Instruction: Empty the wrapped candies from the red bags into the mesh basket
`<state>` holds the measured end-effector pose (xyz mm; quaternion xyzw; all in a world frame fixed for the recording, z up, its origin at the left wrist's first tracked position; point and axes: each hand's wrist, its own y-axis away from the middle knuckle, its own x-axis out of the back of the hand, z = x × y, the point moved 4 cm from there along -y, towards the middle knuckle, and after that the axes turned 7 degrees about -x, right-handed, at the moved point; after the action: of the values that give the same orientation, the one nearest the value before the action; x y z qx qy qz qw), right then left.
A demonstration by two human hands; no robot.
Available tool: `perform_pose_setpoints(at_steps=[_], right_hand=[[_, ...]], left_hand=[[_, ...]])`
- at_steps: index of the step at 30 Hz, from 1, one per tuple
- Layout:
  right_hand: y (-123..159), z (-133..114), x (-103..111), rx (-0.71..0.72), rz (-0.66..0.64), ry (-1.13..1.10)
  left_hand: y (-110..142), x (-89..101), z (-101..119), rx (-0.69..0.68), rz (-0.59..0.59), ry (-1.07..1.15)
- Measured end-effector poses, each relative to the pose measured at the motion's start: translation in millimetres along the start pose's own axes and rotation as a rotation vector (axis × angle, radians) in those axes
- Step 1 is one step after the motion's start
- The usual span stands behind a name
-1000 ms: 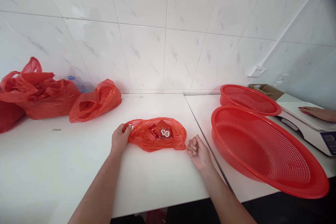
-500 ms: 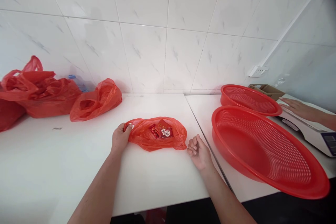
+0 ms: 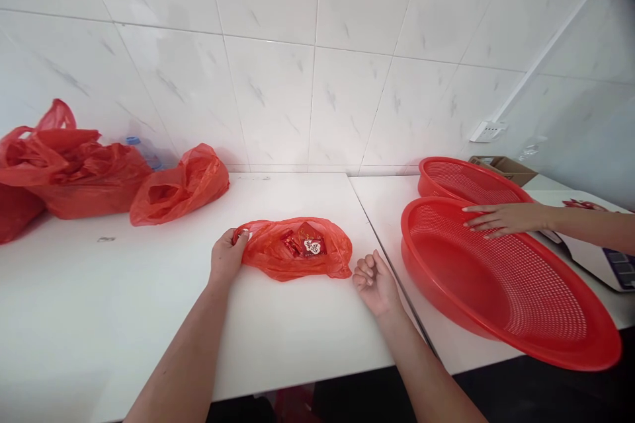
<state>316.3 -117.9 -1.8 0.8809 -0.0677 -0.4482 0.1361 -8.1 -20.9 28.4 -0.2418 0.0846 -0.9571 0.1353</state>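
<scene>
A small red plastic bag [image 3: 297, 248] with red wrapped sweets inside lies on the white table [image 3: 149, 291] in front of me. My left hand [image 3: 225, 258] grips the bag's left edge, fingers closed on the plastic. My right hand [image 3: 374, 281] rests palm up on the table just right of the bag, fingers loosely curled, holding nothing and not touching the bag.
Two red perforated baskets, a large near basket [image 3: 506, 284] and a smaller far basket [image 3: 466, 180], stand at the right. Another person's hand [image 3: 501, 218] reaches over the large basket's rim. A white scale [image 3: 602, 258], a cardboard box [image 3: 503, 168] and red bags [image 3: 178, 186] [image 3: 64, 172] line the wall.
The other person's hand has moved left from the scale to the rim of the large basket. My own hands and the small bag have stayed put.
</scene>
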Motion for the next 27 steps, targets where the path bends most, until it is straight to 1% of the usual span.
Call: perform_pose_setpoints(at_steps=[3, 6, 11, 16, 22, 27], right_hand=[[0.5, 0.9, -0.5, 0.000, 0.003, -0.073], [-0.3, 1.7, -0.4, 0.007, -0.008, -0.099], [-3.9, 1.2, 3.5, 0.028, -0.013, -0.084], [-5.2, 1.8, 4.6, 0.021, -0.026, -0.075], [-2.0, 5.6, -3.2, 0.020, -0.096, 0.025], [1.3, 4.9, -7.2, 0.026, -0.127, 0.030]], left_hand=[[0.5, -0.3, 0.2, 0.000, -0.004, 0.018], [0.4, -0.2, -0.6, 0.000, -0.014, 0.024], [-0.2, 0.0, -1.9, -0.026, -0.016, 0.018], [0.3, -0.4, -4.4, -0.022, -0.014, 0.019], [-0.5, -1.1, -6.3, -0.015, -0.022, 0.024], [-1.5, -1.0, -5.1, -0.029, -0.014, 0.011]])
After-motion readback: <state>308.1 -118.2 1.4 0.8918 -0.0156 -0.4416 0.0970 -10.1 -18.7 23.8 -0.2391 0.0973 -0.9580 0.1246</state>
